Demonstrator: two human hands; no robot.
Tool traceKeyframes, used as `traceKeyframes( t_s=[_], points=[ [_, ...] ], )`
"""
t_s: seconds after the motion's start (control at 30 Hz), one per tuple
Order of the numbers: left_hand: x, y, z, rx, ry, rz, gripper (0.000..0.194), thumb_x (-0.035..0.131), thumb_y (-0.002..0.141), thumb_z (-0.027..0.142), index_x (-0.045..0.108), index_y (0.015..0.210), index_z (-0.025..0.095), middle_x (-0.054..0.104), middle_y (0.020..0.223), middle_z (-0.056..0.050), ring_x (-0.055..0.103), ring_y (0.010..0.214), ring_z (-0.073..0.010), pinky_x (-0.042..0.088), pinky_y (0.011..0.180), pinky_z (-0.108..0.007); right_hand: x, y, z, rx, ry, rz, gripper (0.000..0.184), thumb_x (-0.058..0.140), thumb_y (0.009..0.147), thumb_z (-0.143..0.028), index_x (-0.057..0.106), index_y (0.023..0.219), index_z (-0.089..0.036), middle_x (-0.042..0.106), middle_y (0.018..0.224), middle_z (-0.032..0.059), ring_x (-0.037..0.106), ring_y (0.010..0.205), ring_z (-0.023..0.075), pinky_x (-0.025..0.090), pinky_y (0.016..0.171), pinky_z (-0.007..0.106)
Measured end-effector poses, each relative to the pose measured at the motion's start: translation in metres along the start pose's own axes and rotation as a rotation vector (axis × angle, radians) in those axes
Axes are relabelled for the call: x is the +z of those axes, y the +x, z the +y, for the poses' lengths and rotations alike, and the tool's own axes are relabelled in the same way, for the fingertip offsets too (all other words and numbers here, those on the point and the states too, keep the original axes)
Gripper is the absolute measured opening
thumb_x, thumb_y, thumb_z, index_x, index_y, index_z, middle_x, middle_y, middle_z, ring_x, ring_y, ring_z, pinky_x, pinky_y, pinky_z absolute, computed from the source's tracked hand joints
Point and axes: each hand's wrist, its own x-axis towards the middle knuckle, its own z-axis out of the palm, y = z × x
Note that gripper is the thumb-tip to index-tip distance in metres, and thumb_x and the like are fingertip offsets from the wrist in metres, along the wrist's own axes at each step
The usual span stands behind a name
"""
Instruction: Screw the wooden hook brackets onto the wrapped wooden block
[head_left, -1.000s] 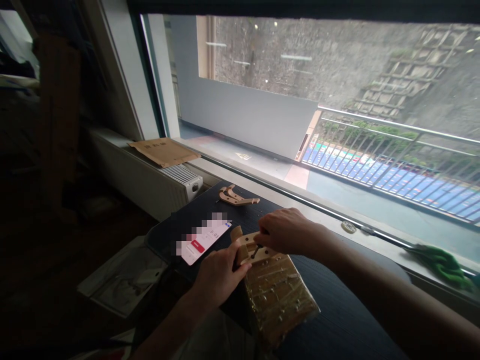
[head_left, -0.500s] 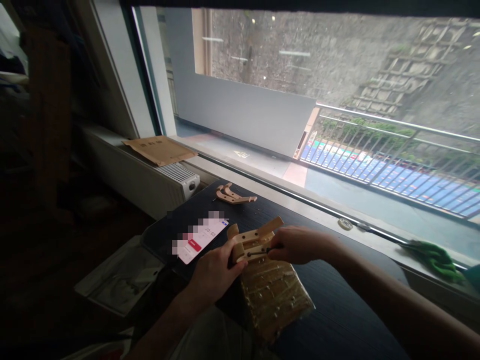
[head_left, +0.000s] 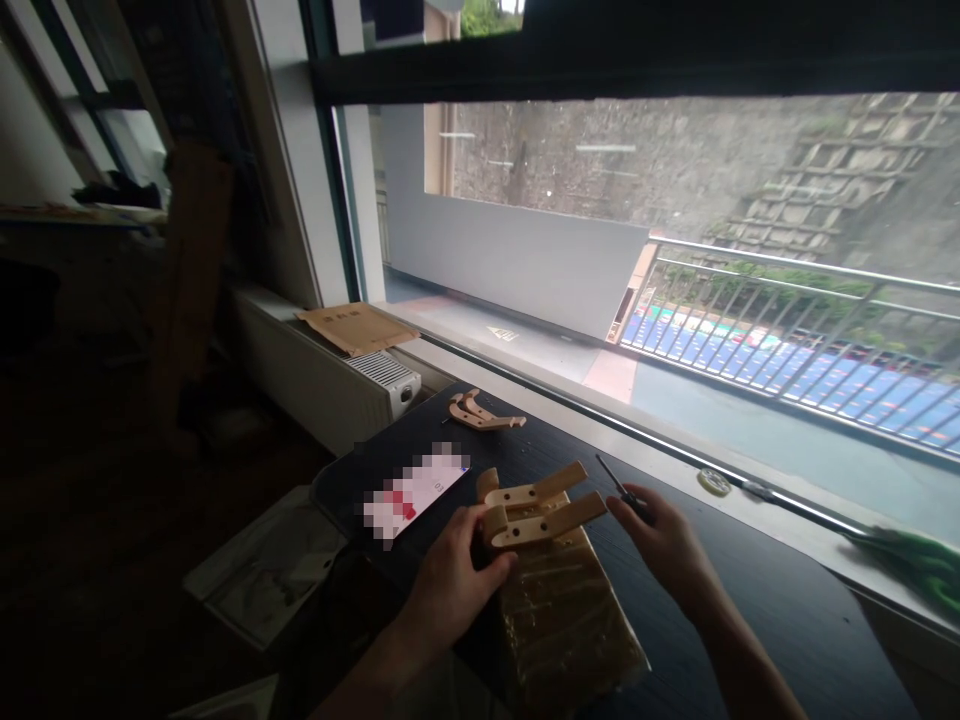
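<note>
My left hand [head_left: 456, 578] is closed on the near end of a pale wooden hook-shaped piece [head_left: 536, 527], which has two long prongs and dark round spots along its arms. It rests on a block wrapped in shiny clear film [head_left: 566, 620]. To the right of the prong tips, my right hand [head_left: 667, 545] grips a small screwdriver [head_left: 634, 502] with a dark handle and a thin metal shaft pointing up and left. The screwdriver is apart from the wood. Further back lies another pair of curved wooden hooks [head_left: 480, 413] on the dark table [head_left: 690, 610].
A phone [head_left: 420, 497] lies left of the wooden piece. A roll of tape [head_left: 713, 482] and a green cloth-like item [head_left: 919, 570] sit along the window sill. Behind the table's left end, a brown envelope [head_left: 358, 328] lies on a radiator cover.
My right hand has drawn the screwdriver off the wooden piece, out to the right. My left hand keeps its hold. The head view has tilted up and turned slightly left.
</note>
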Motion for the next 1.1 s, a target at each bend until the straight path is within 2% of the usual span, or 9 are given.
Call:
traceKeyframes(
  t_s=[0.13,0.3,0.6,0.67,0.73,0.8,0.87,1.0,1.1],
  points=[
    [0.004,-0.002,-0.010,0.028,-0.031,0.015,0.040,0.066,0.074,0.027,0.057,0.113,0.019,0.059,0.106,-0.007,0.060,0.098,-0.0228,0.047,0.090,-0.036,0.018,-0.004,-0.004,-0.037,0.125,-0.126,0.050,0.053,0.079,-0.058,0.069,0.099,-0.015,0.066,0.074,0.0041,0.057,0.063,0.0180,0.042,0.053,0.027],
    [0.001,-0.003,-0.015,0.020,-0.077,-0.019,0.044,0.066,0.075,0.027,0.056,0.117,0.020,0.058,0.111,-0.006,0.059,0.102,-0.0231,0.046,0.093,-0.036,0.030,-0.010,-0.004,-0.149,0.123,-0.083,0.040,0.056,0.079,-0.052,0.068,0.085,-0.014,0.065,0.072,0.0036,0.054,0.063,0.0170,0.040,0.055,0.027],
    [-0.006,0.020,0.001,0.064,-0.053,-0.174,0.038,0.060,0.075,0.019,0.060,0.114,0.019,0.063,0.109,-0.007,0.060,0.103,-0.0221,0.047,0.093,-0.033,0.024,-0.026,0.013,0.020,0.321,0.013,0.041,0.061,0.074,-0.053,0.068,0.083,-0.015,0.052,0.059,-0.0021,0.040,0.050,0.0111,0.030,0.045,0.024],
    [-0.017,0.026,0.006,0.102,0.029,-0.150,0.036,0.057,0.074,0.015,0.062,0.109,0.019,0.066,0.106,-0.006,0.062,0.100,-0.0215,0.048,0.090,-0.033,0.022,-0.031,0.016,0.031,0.356,0.044,0.046,0.062,0.072,-0.056,0.069,0.088,-0.014,0.048,0.056,-0.0032,0.037,0.048,0.0100,0.026,0.044,0.023],
    [-0.028,0.035,0.009,0.152,0.089,-0.034,0.030,0.052,0.075,0.011,0.064,0.101,0.020,0.067,0.098,-0.004,0.064,0.092,-0.0193,0.051,0.084,-0.031,0.021,-0.037,0.018,0.061,0.416,0.068,0.055,0.063,0.071,-0.061,0.068,0.097,-0.013,0.043,0.054,-0.0046,0.034,0.047,0.0092,0.023,0.043,0.023],
    [-0.037,0.052,0.009,0.172,0.147,0.192,0.025,0.051,0.076,0.010,0.064,0.095,0.019,0.066,0.093,-0.003,0.065,0.087,-0.0178,0.052,0.081,-0.029,0.020,-0.042,0.022,0.106,0.486,0.083,0.064,0.063,0.070,-0.064,0.066,0.106,-0.012,0.039,0.053,-0.0058,0.032,0.046,0.0086,0.021,0.043,0.023],
    [-0.041,0.079,0.005,0.143,0.171,0.314,0.023,0.051,0.082,0.014,0.061,0.103,0.017,0.064,0.102,-0.006,0.063,0.094,-0.0181,0.052,0.085,-0.030,0.020,-0.045,0.028,0.139,0.533,0.084,0.067,0.063,0.069,-0.066,0.065,0.109,-0.011,0.036,0.053,-0.0066,0.030,0.045,0.0080,0.019,0.043,0.023],
    [-0.045,0.146,-0.011,0.017,0.260,0.431,0.027,0.054,0.087,0.016,0.056,0.114,0.013,0.060,0.111,-0.009,0.063,0.093,-0.0179,0.053,0.082,-0.032,0.017,-0.041,0.052,0.167,0.510,0.113,0.063,0.061,0.071,-0.065,0.066,0.105,-0.012,0.040,0.053,-0.0061,0.032,0.045,0.0086,0.021,0.043,0.023],
    [-0.051,0.189,-0.024,-0.063,0.365,0.439,0.031,0.057,0.091,0.030,0.055,0.118,0.016,0.058,0.119,-0.009,0.060,0.100,-0.0214,0.053,0.083,-0.042,0.013,-0.029,0.076,0.157,0.330,0.195,0.057,0.059,0.072,-0.062,0.068,0.100,-0.014,0.054,0.056,-0.0020,0.048,0.051,0.0144,0.034,0.047,0.026]
  ],
)
